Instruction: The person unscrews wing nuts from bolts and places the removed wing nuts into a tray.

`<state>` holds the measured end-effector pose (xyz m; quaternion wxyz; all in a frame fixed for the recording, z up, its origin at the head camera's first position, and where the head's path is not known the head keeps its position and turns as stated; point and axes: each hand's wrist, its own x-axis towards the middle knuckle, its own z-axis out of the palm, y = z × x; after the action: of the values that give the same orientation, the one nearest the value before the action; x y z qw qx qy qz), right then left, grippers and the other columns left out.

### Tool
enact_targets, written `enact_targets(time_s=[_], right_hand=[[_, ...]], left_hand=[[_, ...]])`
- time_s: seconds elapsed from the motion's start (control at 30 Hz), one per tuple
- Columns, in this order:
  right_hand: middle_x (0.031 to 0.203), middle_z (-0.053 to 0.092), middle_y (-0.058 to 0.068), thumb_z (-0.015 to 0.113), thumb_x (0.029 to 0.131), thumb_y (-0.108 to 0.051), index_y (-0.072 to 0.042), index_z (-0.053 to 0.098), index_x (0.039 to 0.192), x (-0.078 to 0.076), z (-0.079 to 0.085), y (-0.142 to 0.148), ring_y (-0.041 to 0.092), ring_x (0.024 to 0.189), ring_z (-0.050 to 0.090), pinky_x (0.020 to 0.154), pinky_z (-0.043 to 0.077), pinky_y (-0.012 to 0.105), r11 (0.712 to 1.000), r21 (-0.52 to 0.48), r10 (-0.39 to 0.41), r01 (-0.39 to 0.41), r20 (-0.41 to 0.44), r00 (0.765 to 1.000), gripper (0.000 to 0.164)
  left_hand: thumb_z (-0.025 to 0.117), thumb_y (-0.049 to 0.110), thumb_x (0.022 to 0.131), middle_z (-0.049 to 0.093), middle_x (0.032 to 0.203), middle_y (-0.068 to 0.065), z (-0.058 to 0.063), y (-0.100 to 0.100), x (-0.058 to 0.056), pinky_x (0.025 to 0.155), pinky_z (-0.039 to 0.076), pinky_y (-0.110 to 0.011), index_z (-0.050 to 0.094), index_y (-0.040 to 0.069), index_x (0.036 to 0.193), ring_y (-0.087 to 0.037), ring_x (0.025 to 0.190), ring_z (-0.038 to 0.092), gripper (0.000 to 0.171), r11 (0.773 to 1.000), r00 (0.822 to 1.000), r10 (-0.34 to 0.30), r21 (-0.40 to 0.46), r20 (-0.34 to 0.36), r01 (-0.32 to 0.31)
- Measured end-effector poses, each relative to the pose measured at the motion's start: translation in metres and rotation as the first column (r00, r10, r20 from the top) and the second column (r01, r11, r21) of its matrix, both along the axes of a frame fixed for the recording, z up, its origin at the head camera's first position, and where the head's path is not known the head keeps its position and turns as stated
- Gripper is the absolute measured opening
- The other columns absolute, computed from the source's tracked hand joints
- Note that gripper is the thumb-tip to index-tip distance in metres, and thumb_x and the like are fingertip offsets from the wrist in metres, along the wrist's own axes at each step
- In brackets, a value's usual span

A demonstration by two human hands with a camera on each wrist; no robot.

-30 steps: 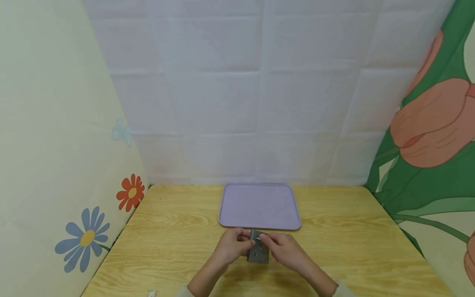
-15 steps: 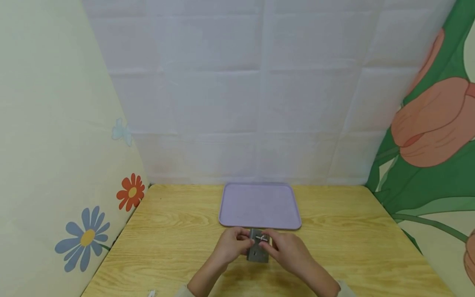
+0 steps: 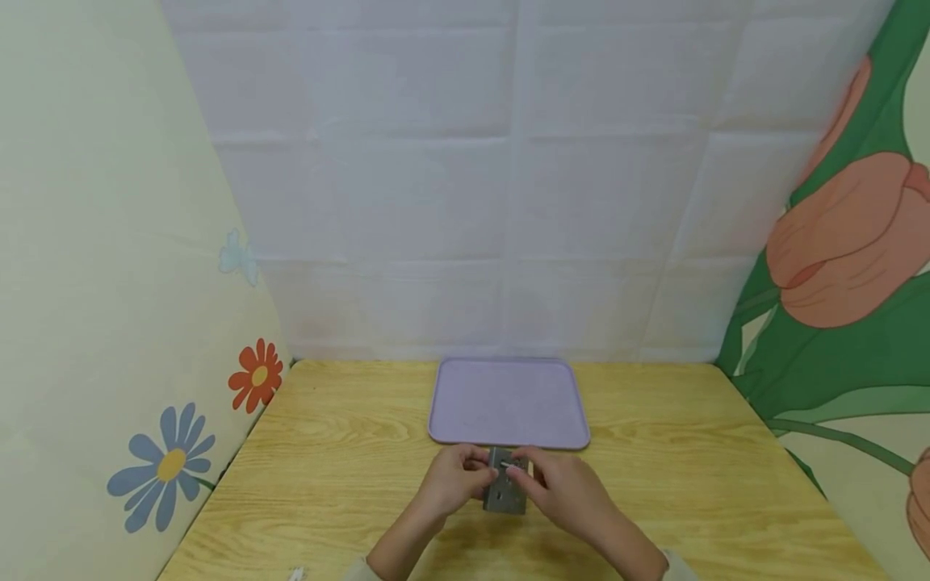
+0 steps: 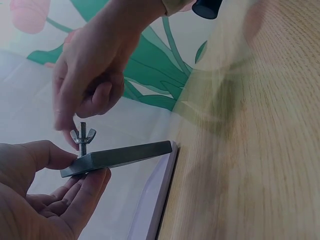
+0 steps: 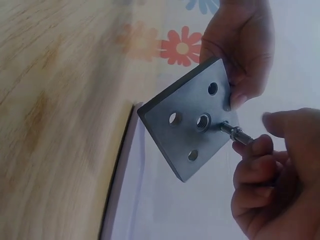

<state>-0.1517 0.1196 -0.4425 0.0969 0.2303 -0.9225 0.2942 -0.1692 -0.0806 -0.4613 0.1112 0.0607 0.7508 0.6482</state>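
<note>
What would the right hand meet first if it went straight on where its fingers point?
Most likely the wing nut on the threaded bolt, then the metal plate beyond. The right hand is very close; whether its fingertips already touch is unclear.

Holed metal plate (image 5: 189, 121), tilted, bolt (image 5: 236, 132) in it

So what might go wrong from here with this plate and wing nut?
The wing nut sits partway up the bolt, clear of the plate, so it could spin off and drop. The left hand holds the plate near one edge, so it may twist if the right hand turns the wing nut.
</note>
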Motion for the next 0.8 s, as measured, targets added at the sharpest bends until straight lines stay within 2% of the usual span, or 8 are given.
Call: enact_targets(time_s=[0.1,0.23,0.3,0.4,0.47,0.53,0.63,0.8], right_hand=[[0.061,0.048,-0.015,0.059,0.102,-0.038,-0.017,0.073,0.099,-0.0042,-0.0006,0.0011,-0.002,0.053,0.040,0.047,0.037,0.020,0.993,-0.110,-0.037,0.048,0.102,0.994,0.026],[0.061,0.052,-0.008,0.053,0.105,-0.035,-0.012,0.073,0.093,-0.0097,-0.0024,0.0028,0.004,0.055,0.045,0.049,0.039,0.022,0.967,-0.227,-0.060,0.118,0.246,0.967,0.033],[0.056,0.050,-0.006,0.050,0.106,-0.036,-0.009,0.072,0.092,-0.0108,-0.0033,0.0032,0.006,0.050,0.043,0.044,0.036,0.022,0.950,-0.283,-0.032,0.133,0.336,0.941,0.038],[0.049,0.045,-0.005,0.046,0.107,-0.043,-0.005,0.069,0.089,-0.0109,-0.0047,0.0028,0.007,0.043,0.036,0.040,0.026,0.021,0.923,-0.352,0.033,0.154,0.472,0.881,0.048],[0.047,0.044,-0.005,0.045,0.105,-0.049,-0.003,0.066,0.084,-0.0099,-0.0058,0.0025,0.008,0.041,0.034,0.040,0.023,0.021,0.912,-0.375,0.062,0.166,0.528,0.847,0.054],[0.047,0.043,-0.006,0.046,0.104,-0.053,-0.003,0.065,0.082,-0.0088,-0.0067,0.0017,0.008,0.040,0.032,0.040,0.023,0.021,0.907,-0.381,0.071,0.178,0.556,0.828,0.057],[0.047,0.044,-0.006,0.047,0.103,-0.053,-0.004,0.066,0.081,-0.0080,-0.0076,0.0003,0.009,0.041,0.033,0.041,0.023,0.022,0.909,-0.374,0.064,0.182,0.557,0.828,0.056],[0.052,0.047,-0.005,0.051,0.103,-0.048,-0.008,0.071,0.086,-0.0092,-0.0070,-0.0003,0.010,0.046,0.039,0.041,0.028,0.022,0.933,-0.333,0.051,0.137,0.500,0.864,0.048]], left_hand=[[0.070,0.002,0.085,0.069,0.087,-0.007,0.0012,0.0001,0.0002,0.063,0.062,-0.032,0.067,-0.006,0.103,-0.017,0.075,0.068,0.020,1.000,1.000,0.004,-0.001,-0.001,-0.004],[0.070,0.001,0.085,0.069,0.086,-0.007,0.0013,0.0007,0.0001,0.062,0.062,-0.032,0.067,-0.006,0.101,-0.017,0.075,0.069,0.018,1.000,1.000,0.007,0.009,-0.013,-0.007],[0.070,0.001,0.084,0.069,0.085,-0.007,0.0017,0.0008,0.0004,0.062,0.062,-0.032,0.067,-0.006,0.101,-0.017,0.074,0.068,0.018,1.000,1.000,0.008,0.011,-0.012,-0.008],[0.070,0.001,0.084,0.069,0.085,-0.006,0.0020,0.0008,0.0007,0.062,0.062,-0.032,0.067,-0.006,0.101,-0.016,0.073,0.068,0.019,1.000,1.000,0.009,0.010,-0.009,-0.009],[0.070,0.002,0.084,0.068,0.084,-0.006,0.0020,0.0007,0.0010,0.062,0.062,-0.032,0.067,-0.006,0.101,-0.016,0.073,0.067,0.019,1.000,1.000,0.008,0.007,-0.012,-0.008],[0.070,0.002,0.083,0.069,0.084,-0.006,0.0014,0.0007,0.0011,0.061,0.062,-0.032,0.068,-0.006,0.101,-0.016,0.073,0.067,0.020,1.000,1.000,0.008,0.003,-0.016,-0.007],[0.070,0.002,0.084,0.069,0.084,-0.006,0.0002,0.0008,0.0007,0.061,0.061,-0.031,0.068,-0.006,0.102,-0.016,0.073,0.067,0.020,1.000,1.000,0.008,-0.004,-0.019,-0.008],[0.070,0.002,0.084,0.068,0.085,-0.005,-0.0003,0.0017,-0.0007,0.062,0.062,-0.032,0.068,-0.005,0.102,-0.016,0.074,0.067,0.019,1.000,1.000,0.020,-0.012,-0.007,-0.020]])
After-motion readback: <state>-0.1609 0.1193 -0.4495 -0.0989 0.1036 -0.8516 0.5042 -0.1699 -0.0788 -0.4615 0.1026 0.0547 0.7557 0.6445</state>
